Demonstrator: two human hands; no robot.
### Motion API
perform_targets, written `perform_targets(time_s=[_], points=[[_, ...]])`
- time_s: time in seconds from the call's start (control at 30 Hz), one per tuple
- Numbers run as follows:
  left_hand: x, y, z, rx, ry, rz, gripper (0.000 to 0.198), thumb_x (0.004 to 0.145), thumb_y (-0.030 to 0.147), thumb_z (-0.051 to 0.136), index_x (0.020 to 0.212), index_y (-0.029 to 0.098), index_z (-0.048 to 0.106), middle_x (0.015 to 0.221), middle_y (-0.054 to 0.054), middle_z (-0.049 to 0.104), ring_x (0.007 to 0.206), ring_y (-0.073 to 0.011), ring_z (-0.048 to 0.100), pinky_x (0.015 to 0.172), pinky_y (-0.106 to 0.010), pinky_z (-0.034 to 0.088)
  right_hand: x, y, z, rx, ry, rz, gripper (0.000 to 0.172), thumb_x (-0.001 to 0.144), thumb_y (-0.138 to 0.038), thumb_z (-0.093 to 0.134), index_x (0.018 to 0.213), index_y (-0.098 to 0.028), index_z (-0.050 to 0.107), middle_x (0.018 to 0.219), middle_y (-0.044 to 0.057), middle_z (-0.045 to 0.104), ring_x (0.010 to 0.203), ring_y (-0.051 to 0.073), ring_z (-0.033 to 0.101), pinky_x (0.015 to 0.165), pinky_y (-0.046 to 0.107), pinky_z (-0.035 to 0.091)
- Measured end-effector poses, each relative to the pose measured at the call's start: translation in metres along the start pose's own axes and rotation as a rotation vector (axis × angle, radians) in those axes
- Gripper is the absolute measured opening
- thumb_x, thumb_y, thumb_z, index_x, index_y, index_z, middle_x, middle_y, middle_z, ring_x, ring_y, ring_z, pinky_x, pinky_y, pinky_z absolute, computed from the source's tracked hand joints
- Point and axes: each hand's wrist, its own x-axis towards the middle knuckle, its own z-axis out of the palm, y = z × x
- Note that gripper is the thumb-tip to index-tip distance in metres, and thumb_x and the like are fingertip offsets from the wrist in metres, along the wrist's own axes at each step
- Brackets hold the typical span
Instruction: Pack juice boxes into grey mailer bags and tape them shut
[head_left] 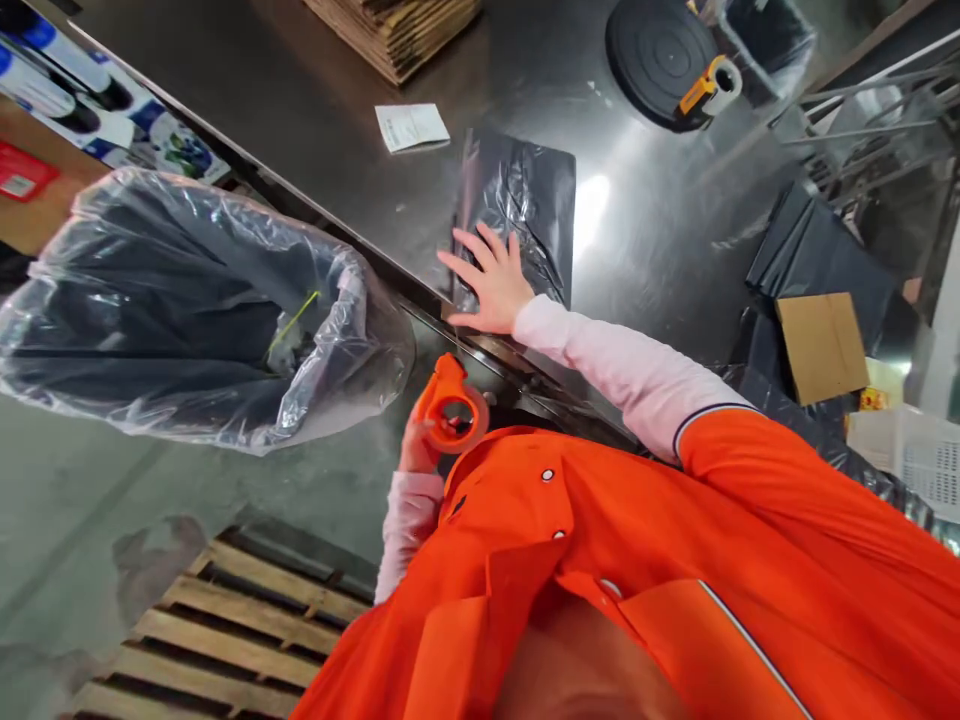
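A black plastic package [553,185] is laid near the edge of the metal counter [660,230]. A white paper slip [412,127] is placed near the package; a stack of cardboard [401,38] and a round black disc [649,60] are carried farther back.

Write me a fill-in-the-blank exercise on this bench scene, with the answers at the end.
1. The tape dispenser in the left hand is the color ____.
2. The dark package lies under the person's ____ hand.
3. The slatted pallet on the floor is made of ____.

Missing words: orange; right; wood.
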Motion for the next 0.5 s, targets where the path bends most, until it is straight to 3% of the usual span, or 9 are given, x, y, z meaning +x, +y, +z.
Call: perform_targets(time_s=[0.07,0.13,0.23,0.33,0.4,0.5], points=[[-0.026,-0.023,0.014,-0.023,0.058,0.047,0.067,0.068,0.037,0.085,0.133,0.027,0.075,0.122,-0.008,0.080,0.091,-0.0243,0.076,0.086,-0.038,0.067,0.040,-0.017,0.011,0.050,0.045,0.093,0.108,0.086,-0.065,0.083,0.173,-0.027,0.033,0.182,0.015,0.017,0.168,0.055,0.002,0.125,0.089,-0.010],[-0.040,-0.040,0.033,-0.040,0.101,0.119,0.071,0.071,0.035,0.086,0.140,0.029,0.070,0.141,-0.009,0.073,0.123,-0.0307,0.072,0.098,-0.040,0.063,0.078,-0.027,0.024,0.130,0.068,0.130,0.109,0.090,-0.069,0.076,0.175,-0.026,0.026,0.182,0.015,0.016,0.168,0.056,-0.001,0.125,0.089,-0.007],[-0.043,-0.060,0.053,-0.058,0.084,0.096,0.083,0.065,0.031,0.091,0.144,0.028,0.067,0.146,-0.012,0.070,0.133,-0.0369,0.067,0.100,-0.043,0.061,0.118,-0.030,0.038,0.213,0.089,0.140,0.108,0.088,-0.071,0.074,0.173,-0.022,0.027,0.180,0.016,0.020,0.167,0.058,-0.007,0.123,0.092,-0.004],[-0.026,-0.070,0.063,-0.076,-0.033,-0.027,0.084,0.061,0.028,0.092,0.143,0.025,0.070,0.144,-0.013,0.071,0.124,-0.0397,0.071,0.095,-0.047,0.063,0.131,-0.025,0.043,0.155,0.093,0.242,0.105,0.081,-0.064,0.082,0.167,-0.021,0.039,0.178,0.018,0.023,0.165,0.061,-0.009,0.118,0.095,-0.007],[-0.003,-0.071,0.070,-0.074,-0.120,-0.033,0.086,0.058,0.028,0.094,0.140,0.023,0.071,0.148,-0.013,0.068,0.123,-0.0413,0.070,0.094,-0.048,0.063,0.130,-0.021,0.042,0.096,0.082,0.290,0.103,0.079,-0.060,0.084,0.164,-0.020,0.043,0.178,0.019,0.023,0.165,0.062,-0.008,0.117,0.096,-0.009],[0.038,-0.069,0.087,-0.096,-0.158,0.042,0.093,0.054,0.029,0.094,0.142,0.021,0.067,0.156,-0.016,0.063,0.129,-0.0438,0.067,0.094,-0.050,0.063,0.122,-0.019,0.041,0.145,0.117,0.196,0.095,0.085,-0.068,0.075,0.160,-0.018,0.045,0.176,0.021,0.023,0.167,0.058,-0.005,0.117,0.096,-0.004]])
